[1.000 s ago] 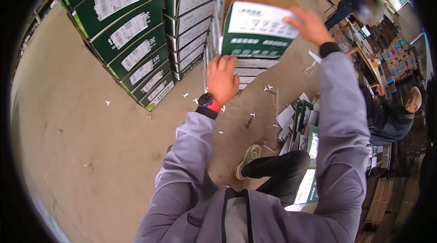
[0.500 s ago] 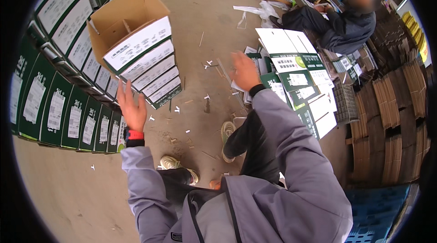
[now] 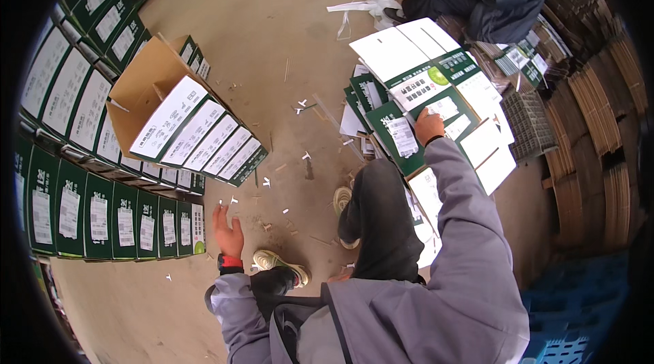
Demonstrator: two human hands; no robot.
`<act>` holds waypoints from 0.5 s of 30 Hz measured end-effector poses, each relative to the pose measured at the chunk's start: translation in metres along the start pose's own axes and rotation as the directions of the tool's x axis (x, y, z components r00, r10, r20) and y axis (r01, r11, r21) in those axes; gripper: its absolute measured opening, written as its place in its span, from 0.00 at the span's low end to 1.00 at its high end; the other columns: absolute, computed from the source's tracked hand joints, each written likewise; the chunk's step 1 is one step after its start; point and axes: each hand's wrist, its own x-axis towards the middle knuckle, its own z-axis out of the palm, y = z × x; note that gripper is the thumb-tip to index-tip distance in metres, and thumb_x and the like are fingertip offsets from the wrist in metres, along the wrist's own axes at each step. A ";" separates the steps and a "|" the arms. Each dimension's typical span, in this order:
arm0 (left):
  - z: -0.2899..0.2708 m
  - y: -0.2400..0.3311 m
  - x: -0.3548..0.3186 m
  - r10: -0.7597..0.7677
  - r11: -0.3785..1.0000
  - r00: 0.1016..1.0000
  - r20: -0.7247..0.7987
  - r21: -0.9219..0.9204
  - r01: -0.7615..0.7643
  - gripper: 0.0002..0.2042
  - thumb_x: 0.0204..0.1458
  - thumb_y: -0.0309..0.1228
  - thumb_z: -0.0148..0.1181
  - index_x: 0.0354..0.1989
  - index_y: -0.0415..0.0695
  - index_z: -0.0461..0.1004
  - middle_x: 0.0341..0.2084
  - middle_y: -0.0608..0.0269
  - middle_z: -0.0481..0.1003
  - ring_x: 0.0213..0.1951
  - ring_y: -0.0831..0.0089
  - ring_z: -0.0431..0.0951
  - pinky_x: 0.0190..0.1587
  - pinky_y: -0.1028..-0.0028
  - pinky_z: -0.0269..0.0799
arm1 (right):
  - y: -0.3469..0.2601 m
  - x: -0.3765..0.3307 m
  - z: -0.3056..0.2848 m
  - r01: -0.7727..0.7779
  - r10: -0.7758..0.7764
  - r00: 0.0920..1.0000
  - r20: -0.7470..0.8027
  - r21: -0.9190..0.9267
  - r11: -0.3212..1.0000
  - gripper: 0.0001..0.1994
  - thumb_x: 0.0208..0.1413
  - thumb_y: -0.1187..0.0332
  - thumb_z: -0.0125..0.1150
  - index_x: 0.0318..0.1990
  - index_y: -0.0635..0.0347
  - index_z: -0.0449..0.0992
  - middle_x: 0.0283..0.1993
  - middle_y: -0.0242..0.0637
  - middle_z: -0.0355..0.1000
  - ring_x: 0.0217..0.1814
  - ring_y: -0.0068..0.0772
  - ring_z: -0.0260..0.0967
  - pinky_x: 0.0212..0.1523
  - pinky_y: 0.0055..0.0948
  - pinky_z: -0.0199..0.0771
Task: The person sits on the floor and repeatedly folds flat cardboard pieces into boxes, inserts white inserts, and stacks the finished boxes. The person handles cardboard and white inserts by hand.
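Moved right hand (image 3: 429,126) onto flattened cartons (image 3: 422,90), cannot tell whether pinching; holding left hand (image 3: 229,233) well left of cartons, loosely spread.

Flattened carton (image 3: 417,95): lies on a pile of similar flat cartons to my right, beyond my bent knee. Printed side faces up. Panels are green and white, with a round green fruit graphic and a white label; plain white flaps extend along the far edge. My right hand (image 3: 429,125) is positioned at the label, fingers bent.
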 end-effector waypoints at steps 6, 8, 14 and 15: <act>0.043 0.021 -0.012 0.081 0.994 0.982 0.170 -0.084 -0.067 0.20 0.60 0.26 0.62 0.61 0.36 0.77 0.67 0.39 0.72 0.68 0.41 0.71 0.72 0.54 0.66 | 0.067 -0.030 -0.039 0.385 -0.394 0.916 -0.070 -0.116 0.916 0.16 0.65 0.70 0.54 0.51 0.78 0.75 0.29 0.48 0.82 0.28 0.50 0.83 0.30 0.47 0.82; 0.047 0.026 -0.017 0.102 0.991 0.975 0.196 -0.107 -0.082 0.19 0.60 0.26 0.62 0.60 0.37 0.78 0.66 0.41 0.72 0.68 0.42 0.71 0.71 0.54 0.67 | 0.083 -0.045 -0.090 0.369 -0.377 0.922 -0.088 -0.097 0.924 0.07 0.62 0.71 0.57 0.43 0.64 0.75 0.32 0.45 0.81 0.31 0.49 0.82 0.32 0.47 0.81; 0.062 0.025 -0.021 0.156 0.983 0.963 0.220 -0.131 -0.129 0.18 0.60 0.27 0.62 0.59 0.38 0.78 0.64 0.41 0.74 0.66 0.43 0.73 0.70 0.55 0.68 | 0.122 -0.083 -0.239 0.358 -0.259 0.754 -0.604 0.048 0.932 0.04 0.62 0.69 0.60 0.43 0.54 0.78 0.40 0.39 0.78 0.48 0.46 0.77 0.46 0.46 0.77; 0.065 0.022 -0.019 0.154 0.984 0.962 0.224 -0.127 -0.128 0.18 0.61 0.27 0.62 0.59 0.37 0.79 0.64 0.41 0.74 0.66 0.43 0.73 0.70 0.55 0.68 | 0.120 -0.083 -0.229 0.307 -0.177 0.817 -0.548 0.155 0.939 0.07 0.62 0.67 0.62 0.46 0.55 0.77 0.43 0.40 0.79 0.50 0.48 0.77 0.47 0.48 0.78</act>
